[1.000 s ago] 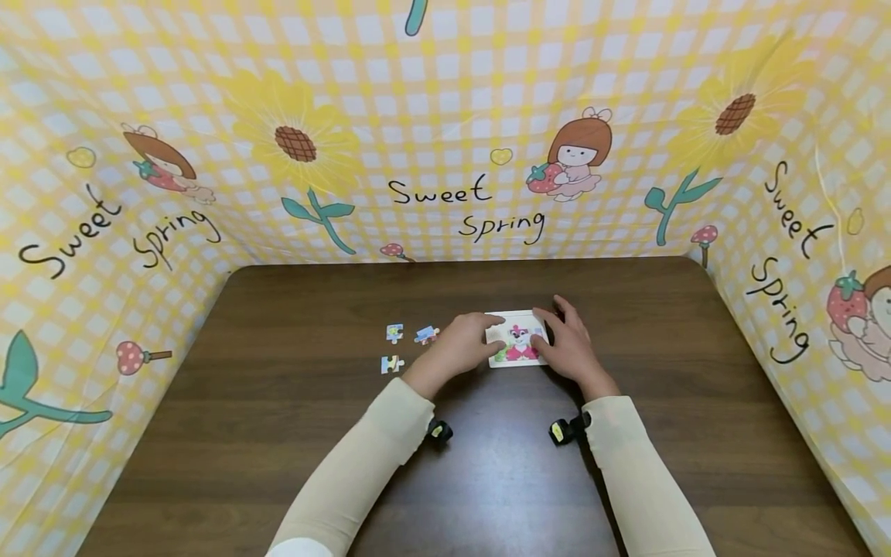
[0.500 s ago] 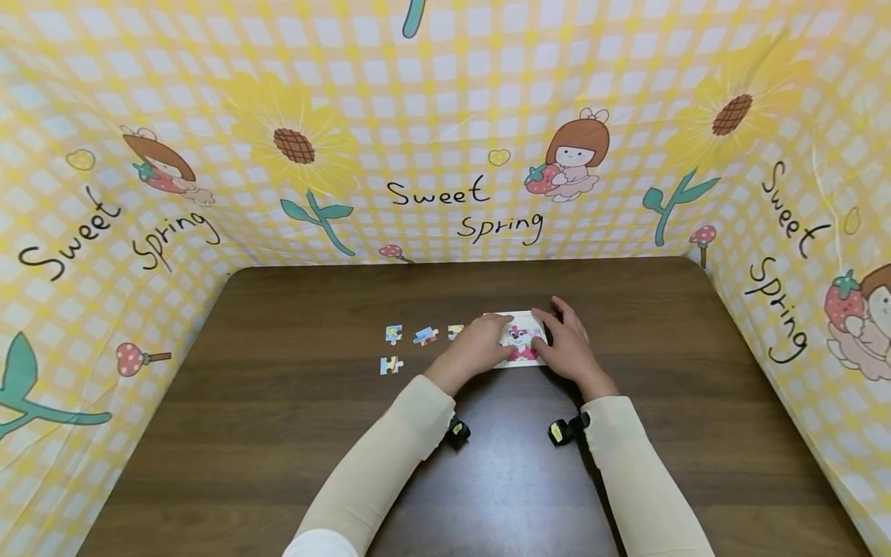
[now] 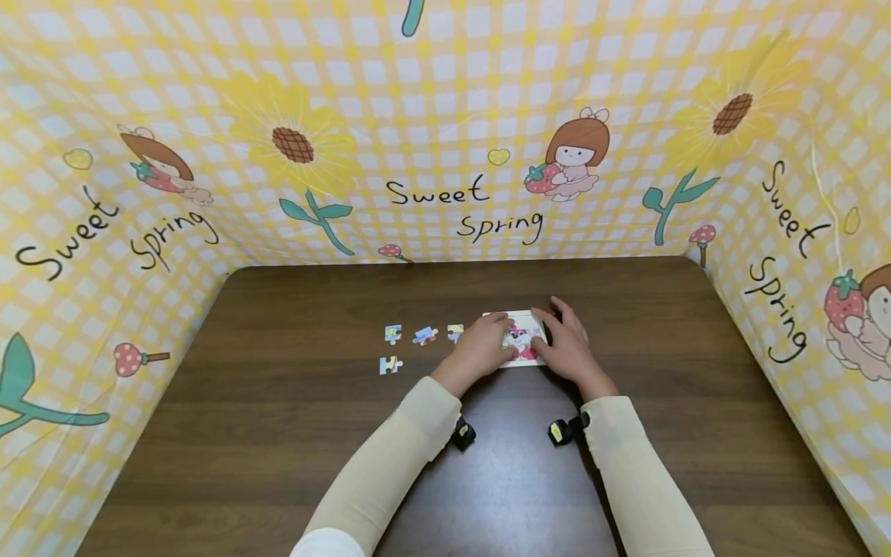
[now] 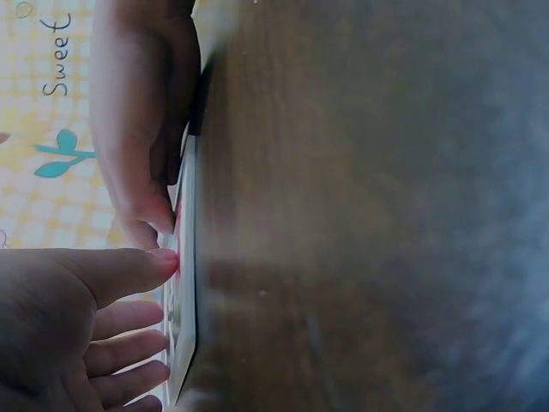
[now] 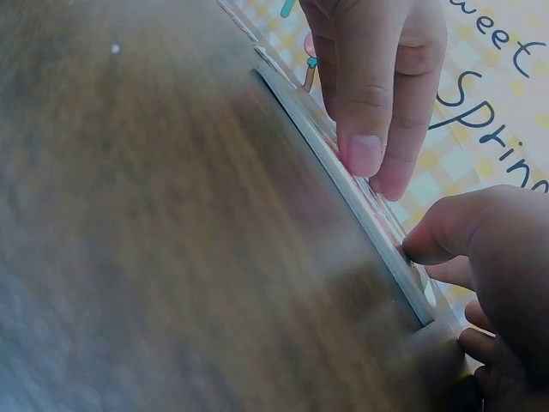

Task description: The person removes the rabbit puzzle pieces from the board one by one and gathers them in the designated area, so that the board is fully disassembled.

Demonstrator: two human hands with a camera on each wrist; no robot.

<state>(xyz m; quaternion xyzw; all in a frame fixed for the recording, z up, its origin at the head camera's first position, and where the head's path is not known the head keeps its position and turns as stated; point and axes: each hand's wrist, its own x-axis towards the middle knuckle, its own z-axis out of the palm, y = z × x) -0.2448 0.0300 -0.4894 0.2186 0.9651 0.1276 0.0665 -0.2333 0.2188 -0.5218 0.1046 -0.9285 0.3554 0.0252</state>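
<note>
A jigsaw puzzle with a pink and white cartoon animal lies in a white-framed tray on the table. My left hand reaches over the tray's left part, thumb and fingertips touching the picture and hiding that side. On the right, my right hand rests with its thumb on the picture and its forefinger at the far part of the frame. Its other fingers spread past the right edge. In the left wrist view, the left thumb presses down near the picture's pink part.
Several loose jigsaw pieces lie left of the tray, among them one by the left hand, a tilted blue one and a nearer one. Yellow checked cloth stands around the back and sides of the brown table.
My left hand has slid right across the tray, covering more of the picture's left side and uncovering a loose piece beside it. The right hand has stayed in place.
</note>
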